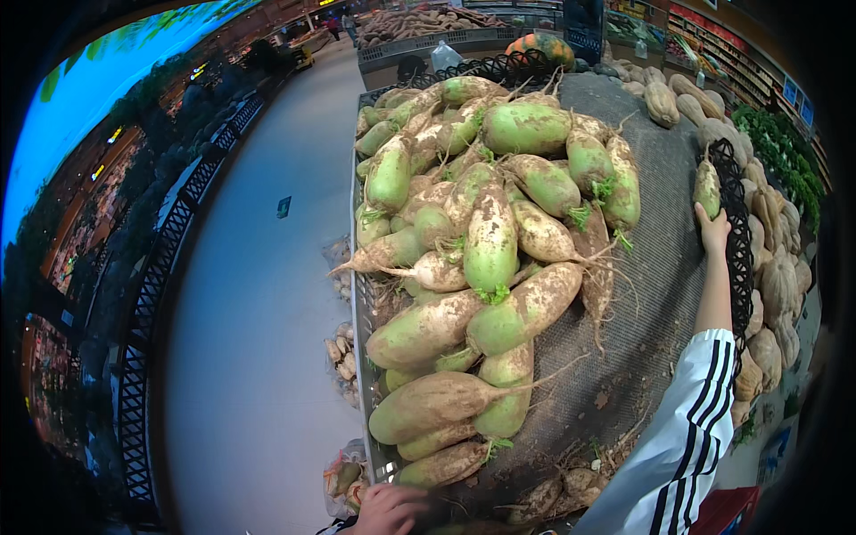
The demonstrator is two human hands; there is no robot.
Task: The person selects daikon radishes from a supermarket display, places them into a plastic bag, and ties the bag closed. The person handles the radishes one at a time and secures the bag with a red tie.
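Far out at the right edge of the display mat, my right hand (714, 231) grips a small green radish (707, 187) by its green end, its root pointing away from me, beside the black lattice divider (730, 221). A large pile of green radishes (491, 241), soil-marked and with thin roots, covers the left and middle of the stand. My left hand (390, 509), slightly blurred, is low in the picture near the stand's left corner, just below the nearest radish (445, 465). Its fingers are partly bent; whether it touches anything is unclear.
Pale squashes (779, 281) lie beyond the divider. Small soiled radishes (582, 485) and loose roots lie on the near part of the dark mat (642, 294). Bagged vegetables (342, 358) stand along the metal rim's left side. A striped orange pumpkin (540, 48) sits behind.
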